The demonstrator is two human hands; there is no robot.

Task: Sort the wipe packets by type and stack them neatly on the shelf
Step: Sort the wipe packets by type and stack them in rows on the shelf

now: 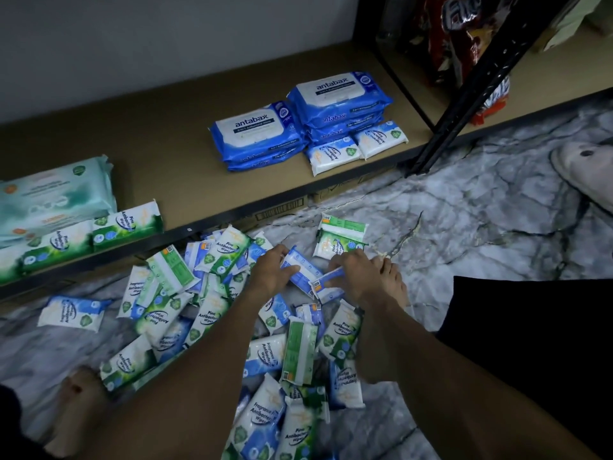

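Observation:
A heap of small wipe packets (212, 313), green pine and blue fragrance-free ones mixed, lies on the marble floor below the shelf (172, 137). My left hand (270, 272) grips a blue packet (300, 272) at the heap's far edge. My right hand (356, 277) pinches another blue packet (328, 281) just beside it. On the shelf stand two stacks of large blue antabax packs (258, 134), with small blue packets (358, 146) in front. At the shelf's left, pale green large packs (53, 194) sit behind small green pine packets (99, 232).
A lone green packet (341, 239) lies on the floor beyond my hands, and one blue packet (71, 313) at the left. My bare feet (391, 283) flank the heap. A black shelf post (471, 84) leans at the right, with snack bags (461, 34) behind it. A white shoe (587, 171) stands far right.

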